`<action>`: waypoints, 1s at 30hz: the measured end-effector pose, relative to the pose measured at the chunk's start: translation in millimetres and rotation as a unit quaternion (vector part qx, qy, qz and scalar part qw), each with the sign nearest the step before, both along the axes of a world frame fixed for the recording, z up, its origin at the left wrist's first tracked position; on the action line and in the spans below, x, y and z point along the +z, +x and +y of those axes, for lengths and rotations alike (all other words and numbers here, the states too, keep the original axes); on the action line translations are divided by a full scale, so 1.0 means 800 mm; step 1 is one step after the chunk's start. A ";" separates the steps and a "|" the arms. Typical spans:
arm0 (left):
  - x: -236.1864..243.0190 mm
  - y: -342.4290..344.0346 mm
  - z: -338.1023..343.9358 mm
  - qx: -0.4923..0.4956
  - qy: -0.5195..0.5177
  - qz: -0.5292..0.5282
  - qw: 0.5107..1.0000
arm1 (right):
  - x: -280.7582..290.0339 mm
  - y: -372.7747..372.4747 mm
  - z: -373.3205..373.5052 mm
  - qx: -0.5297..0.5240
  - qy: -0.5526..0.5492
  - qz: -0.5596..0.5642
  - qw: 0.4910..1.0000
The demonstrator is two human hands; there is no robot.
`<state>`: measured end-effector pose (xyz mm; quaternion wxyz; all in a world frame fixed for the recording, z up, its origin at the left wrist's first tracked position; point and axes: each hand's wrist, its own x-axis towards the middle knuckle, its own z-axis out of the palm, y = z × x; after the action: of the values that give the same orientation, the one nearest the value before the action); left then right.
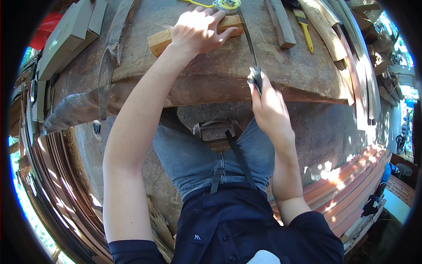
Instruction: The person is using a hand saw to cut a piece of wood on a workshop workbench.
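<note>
On the brown wooden workbench [211, 72] a short light wooden block [161, 41] lies crosswise. My left hand [197, 31] presses down over it, fingers bent across its far side and the thumb spread to the right along the top. My right hand [273, 110] is closed round the black handle of a hand saw [250, 43]. Its long narrow dark blade points away from me and runs against the block's right end. The blade shows almost edge-on, so its teeth cannot be made out.
Beyond the block lies a round, clear and yellow tape measure [227, 4]. To the right are a wooden strip [281, 26], a yellow-handled paintbrush [304, 33] and long boards [327, 33]. A cardboard box [66, 39] stands at left. Stacked planks [347, 185] lie on the floor.
</note>
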<state>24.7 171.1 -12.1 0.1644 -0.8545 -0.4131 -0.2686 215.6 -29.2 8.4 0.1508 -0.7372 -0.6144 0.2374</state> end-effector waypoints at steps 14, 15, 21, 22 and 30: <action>0.008 -0.002 -0.007 -0.006 -0.006 0.006 1.000 | 0.016 -0.011 0.084 0.000 -0.005 -0.018 1.000; 0.009 -0.003 -0.008 0.010 -0.003 0.011 1.000 | 0.016 -0.011 0.066 0.000 -0.018 -0.010 1.000; 0.020 0.002 -0.010 -0.060 0.013 -0.062 0.996 | -0.037 0.010 -0.022 0.027 0.245 -0.063 0.967; 0.018 0.002 -0.010 -0.066 0.011 -0.063 0.996 | -0.025 0.012 -0.008 0.059 0.238 -0.080 0.966; 0.002 0.000 0.000 -0.017 0.027 -0.021 0.999 | 0.011 -0.013 0.101 -0.012 0.020 -0.029 0.999</action>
<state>25.0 171.3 -10.9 0.1741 -0.8509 -0.3947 -0.2999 205.4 51.7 16.9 0.1504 -0.7482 -0.6141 0.2012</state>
